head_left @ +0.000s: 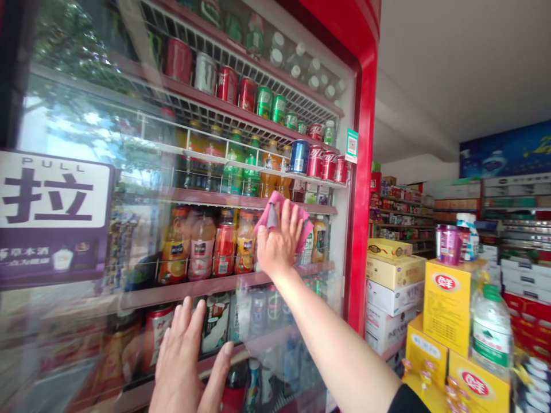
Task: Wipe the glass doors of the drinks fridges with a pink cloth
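Observation:
A pink cloth (pixel 305 225) with a greyish folded corner lies pressed against the glass door (pixel 142 252) of a drinks fridge. My right hand (pixel 278 238) holds it there under flattened fingers, the arm reaching up from the lower right. Lower and to the left, my left hand (pixel 185 358) is raised in front of the glass, fingers apart and holding nothing. Whether it touches the pane I cannot tell. Behind the glass, near the cloth, stand juice bottles (pixel 202 246) and several red cans (pixel 316 162).
A purple pull sign (pixel 55 215) is stuck on the door's left. The fridge's red frame (pixel 365 172) bounds it on the right. Beyond stand stacked yellow boxes (pixel 447 304), white cartons (pixel 390 315) and a large water bottle (pixel 491 332). Stocked shelves (pixel 404 212) fill the back.

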`<move>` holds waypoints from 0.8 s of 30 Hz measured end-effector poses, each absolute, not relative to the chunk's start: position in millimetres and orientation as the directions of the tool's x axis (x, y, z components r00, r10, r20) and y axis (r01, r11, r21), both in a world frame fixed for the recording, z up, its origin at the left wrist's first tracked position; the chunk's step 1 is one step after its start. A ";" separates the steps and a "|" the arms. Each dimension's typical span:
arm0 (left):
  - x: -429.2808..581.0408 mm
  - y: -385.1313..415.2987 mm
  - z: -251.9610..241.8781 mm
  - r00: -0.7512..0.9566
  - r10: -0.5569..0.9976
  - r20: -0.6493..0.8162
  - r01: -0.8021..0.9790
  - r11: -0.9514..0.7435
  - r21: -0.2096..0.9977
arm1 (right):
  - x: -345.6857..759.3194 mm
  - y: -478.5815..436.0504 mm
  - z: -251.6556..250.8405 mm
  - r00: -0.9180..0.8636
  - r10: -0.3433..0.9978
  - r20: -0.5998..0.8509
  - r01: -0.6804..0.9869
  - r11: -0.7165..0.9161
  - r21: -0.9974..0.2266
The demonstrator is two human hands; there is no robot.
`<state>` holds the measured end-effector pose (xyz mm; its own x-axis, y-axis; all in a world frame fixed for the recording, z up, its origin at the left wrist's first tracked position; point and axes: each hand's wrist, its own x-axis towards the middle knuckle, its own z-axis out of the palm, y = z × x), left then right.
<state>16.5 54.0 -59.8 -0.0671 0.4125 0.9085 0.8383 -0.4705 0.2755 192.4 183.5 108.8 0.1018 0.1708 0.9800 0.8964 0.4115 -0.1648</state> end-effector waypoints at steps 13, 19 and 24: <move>8.7 51.4 -60.1 -0.056 0.376 0.925 0.881 -0.417 0.223 | 127.3 149.7 109.6 -0.547 0.046 0.836 0.701 0.572 0.427; -25.3 37.6 -41.0 -0.080 0.344 0.935 0.913 -0.352 0.208 | 220.7 191.9 85.7 -0.270 0.098 0.958 0.886 0.414 0.207; -66.2 24.0 -16.8 -0.117 0.279 0.953 0.934 -0.297 0.201 | 245.0 213.3 64.2 0.074 0.041 0.996 0.939 0.333 -0.084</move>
